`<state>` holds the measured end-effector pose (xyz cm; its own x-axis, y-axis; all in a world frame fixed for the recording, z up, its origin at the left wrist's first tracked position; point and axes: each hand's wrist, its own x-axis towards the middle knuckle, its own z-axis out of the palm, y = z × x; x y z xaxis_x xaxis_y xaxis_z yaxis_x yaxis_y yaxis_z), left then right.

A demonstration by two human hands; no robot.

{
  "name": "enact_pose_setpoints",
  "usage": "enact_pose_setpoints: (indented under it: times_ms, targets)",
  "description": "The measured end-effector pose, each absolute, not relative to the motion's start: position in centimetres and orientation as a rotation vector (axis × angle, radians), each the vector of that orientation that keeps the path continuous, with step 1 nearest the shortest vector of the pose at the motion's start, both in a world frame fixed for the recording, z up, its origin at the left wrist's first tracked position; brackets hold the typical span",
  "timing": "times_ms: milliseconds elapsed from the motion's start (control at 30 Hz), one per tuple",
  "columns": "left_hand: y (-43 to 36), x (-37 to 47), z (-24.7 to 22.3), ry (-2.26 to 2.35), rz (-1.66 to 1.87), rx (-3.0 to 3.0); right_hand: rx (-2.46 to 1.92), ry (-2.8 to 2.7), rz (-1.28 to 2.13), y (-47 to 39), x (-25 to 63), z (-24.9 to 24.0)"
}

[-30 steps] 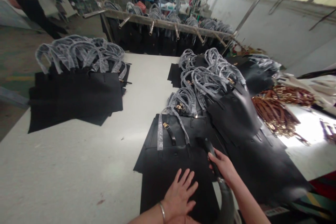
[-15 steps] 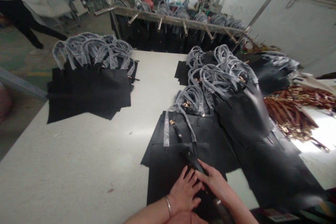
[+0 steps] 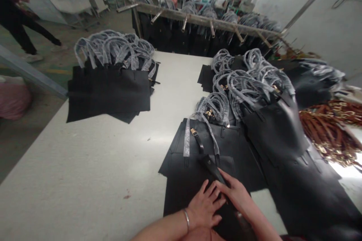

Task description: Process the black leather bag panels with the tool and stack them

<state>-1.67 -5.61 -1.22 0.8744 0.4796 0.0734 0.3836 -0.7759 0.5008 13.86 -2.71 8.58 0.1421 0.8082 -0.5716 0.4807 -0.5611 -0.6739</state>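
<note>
My left hand (image 3: 206,203), a silver bangle on its wrist, lies with fingers spread on a black leather bag panel (image 3: 179,196). Beside it my right hand (image 3: 234,192) is closed around a long black strap-like piece (image 3: 210,165), whose far end shows a small stud; its exact kind is unclear. The near end is blurred under my right forearm. Just beyond the hands are a short black strap with a gold clasp (image 3: 197,137) and a bag handle in clear plastic wrap (image 3: 187,141), both on the panel.
More black bag panels with wrapped handles lie in a stack (image 3: 113,90) at far left and a heap (image 3: 274,128) at right. Brown straps with gold hooks (image 3: 329,131) lie at the right edge. Behind the white table (image 3: 98,173) stands a metal rack (image 3: 198,19). A person (image 3: 25,22) is at left.
The view has swung left, so the table's contents appear further right. Both hands keep nearly the same pose on the panel and the strap-like piece. The person at left has moved left.
</note>
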Motion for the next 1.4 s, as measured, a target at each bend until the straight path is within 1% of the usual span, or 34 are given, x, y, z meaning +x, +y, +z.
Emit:
enact_pose_setpoints:
  times_ms: [67,133,300,433,500,567,633,733,833,900,1167,1400]
  targets:
    - [-5.7,-1.7,-1.5,0.630,0.282,2.573,-2.107,-1.242,1.264,-1.9,13.2,8.7]
    - [-5.9,-1.6,-2.1,0.625,0.319,2.571,-2.083,-1.244,1.259,-1.8,12.9,9.0]
    - [-6.8,-0.4,-3.9,0.642,0.409,2.429,-1.941,-1.345,1.561,-2.7,12.0,9.2]
    - [-6.4,-1.6,-3.5,0.701,0.575,2.161,-1.967,-1.370,1.609,-2.6,10.8,9.0]
    - [-5.3,-3.8,-2.8,0.883,0.731,1.976,-2.012,-1.292,1.655,-2.5,10.6,9.2]
    - [-3.3,-6.3,-2.1,1.176,0.882,1.802,-2.039,-1.205,1.682,-2.5,10.8,9.5]
    - [-0.6,-8.2,-1.6,1.467,0.945,1.708,-2.046,-1.172,1.677,-2.5,11.0,9.8]
    - [3.6,-9.3,-1.0,1.714,0.774,1.775,-2.044,-1.181,1.684,-2.6,10.9,9.8]
    - [6.4,-8.7,-0.6,1.746,0.531,1.906,-2.014,-1.198,1.700,-2.7,10.3,9.4]
    - [7.2,-8.3,-0.5,1.718,0.463,1.942,-1.999,-1.203,1.708,-2.7,10.0,9.0]
    - [8.1,-8.9,-1.2,1.501,0.490,1.735,-1.958,-1.157,1.758,-2.6,10.4,8.1]
    - [9.5,-8.9,-2.2,1.448,0.490,1.570,-1.915,-1.011,1.741,-0.2,9.7,10.3]
